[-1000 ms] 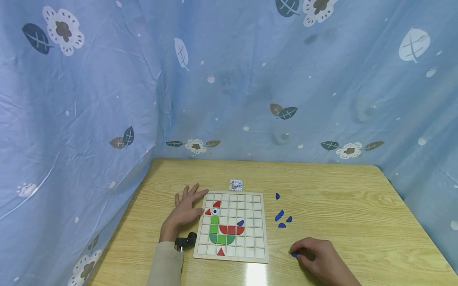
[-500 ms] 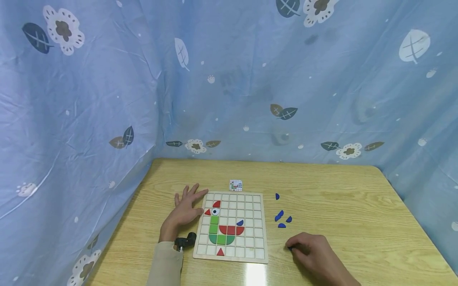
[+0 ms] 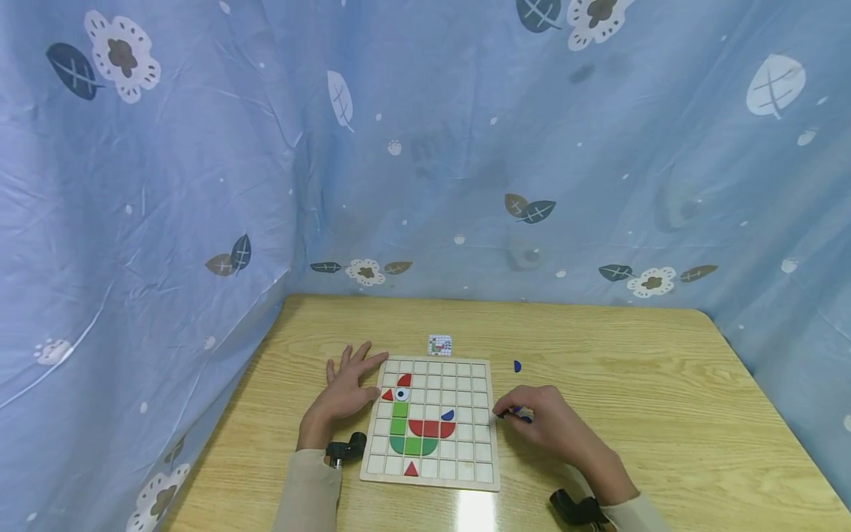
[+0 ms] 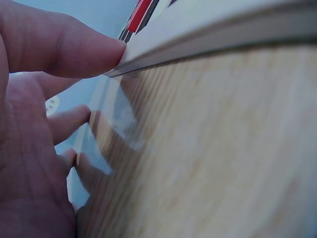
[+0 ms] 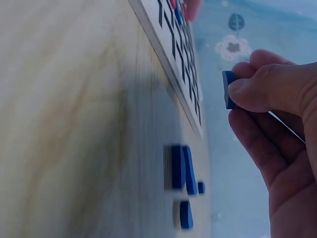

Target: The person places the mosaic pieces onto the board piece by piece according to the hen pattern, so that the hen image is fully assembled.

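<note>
My right hand (image 3: pixel 548 421) hovers just off the right edge of a wooden grid board (image 3: pixel 465 451). Between thumb and fingers it pinches a blue half-round block (image 5: pixel 229 90), held above the table. At the board's left side rests my left hand (image 3: pixel 344 393), fingers spread; in the left wrist view its thumb (image 4: pixel 84 52) touches the board's edge. Red, green and blue pieces form a bird-like figure on the grid, with a round eye piece (image 3: pixel 402 394), a green square (image 3: pixel 413 446) and a blue half-round piece (image 3: pixel 448 415).
A small printed pattern card (image 3: pixel 439 345) lies behind the board. One loose blue piece (image 3: pixel 517 366) sits to the right; several more, such as this blue block (image 5: pixel 177 167), are partly hidden by my right hand in the head view. A blue patterned curtain (image 3: pixel 425 185) encloses the table.
My right hand has lifted the blue block and carried it up and left, from the table's front right to the board's right edge. The left hand stays put.
</note>
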Available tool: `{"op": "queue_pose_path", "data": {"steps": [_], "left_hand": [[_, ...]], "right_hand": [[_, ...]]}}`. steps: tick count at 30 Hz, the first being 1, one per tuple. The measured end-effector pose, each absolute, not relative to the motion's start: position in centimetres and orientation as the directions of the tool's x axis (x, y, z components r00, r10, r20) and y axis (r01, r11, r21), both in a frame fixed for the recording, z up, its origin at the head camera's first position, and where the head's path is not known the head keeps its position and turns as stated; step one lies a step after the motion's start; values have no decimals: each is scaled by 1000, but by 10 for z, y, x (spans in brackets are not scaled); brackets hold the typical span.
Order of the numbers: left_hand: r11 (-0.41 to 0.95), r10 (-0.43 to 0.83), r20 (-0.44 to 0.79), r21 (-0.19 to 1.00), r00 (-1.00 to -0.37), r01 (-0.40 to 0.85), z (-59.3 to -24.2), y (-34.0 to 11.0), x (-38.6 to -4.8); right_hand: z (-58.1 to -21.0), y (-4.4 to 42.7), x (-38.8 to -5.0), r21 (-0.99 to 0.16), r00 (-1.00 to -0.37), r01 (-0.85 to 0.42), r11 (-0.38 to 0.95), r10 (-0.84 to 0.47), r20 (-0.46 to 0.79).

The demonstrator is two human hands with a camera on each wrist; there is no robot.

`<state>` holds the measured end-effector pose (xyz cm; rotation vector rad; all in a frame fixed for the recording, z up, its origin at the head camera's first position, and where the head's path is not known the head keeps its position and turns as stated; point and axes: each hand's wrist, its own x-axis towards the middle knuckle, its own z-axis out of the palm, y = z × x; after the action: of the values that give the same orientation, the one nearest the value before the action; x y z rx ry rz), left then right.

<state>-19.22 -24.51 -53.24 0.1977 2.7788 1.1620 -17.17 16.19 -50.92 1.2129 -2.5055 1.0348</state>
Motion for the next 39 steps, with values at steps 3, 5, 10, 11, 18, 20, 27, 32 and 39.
{"op": "queue_pose_path", "data": {"steps": [3,5,10,11,18,20,27,32,39], "left_hand": [[691,167,-66,719,-984,70,-531,-244,-191],[693,164,-63,718,-984,69,-531,-244,-191],[698,159,-76,714,-984,58,-532,-243,-191],[698,158,-78,714,-984,55,-532,-243,-191],[698,157,-80,714,-984,53,-532,-243,-191],[699,156,-75,713,-985,57,-532,-243,-191],[701,156,-65,710,-986,64,-531,-243,-191],[702,157,-48,708,-986,77,-531,-243,-191],[700,160,-51,710,-986,77,-531,-244,-192]], "right_hand": [[-511,150,-183,-498,-640,-755,427,-644,418],[-512,142,-189,-483,-623,-769,419,-659,421],[-515,124,-202,-479,-592,-786,391,-699,402],[-515,122,-204,-487,-595,-780,392,-705,386],[-516,108,-210,-541,-646,-708,453,-726,238],[-516,106,-210,-552,-655,-692,465,-725,211],[-517,102,-208,-560,-682,-671,487,-701,207],[-519,100,-207,-544,-682,-684,486,-690,241],[-522,97,-207,-540,-690,-678,499,-686,231]]}}
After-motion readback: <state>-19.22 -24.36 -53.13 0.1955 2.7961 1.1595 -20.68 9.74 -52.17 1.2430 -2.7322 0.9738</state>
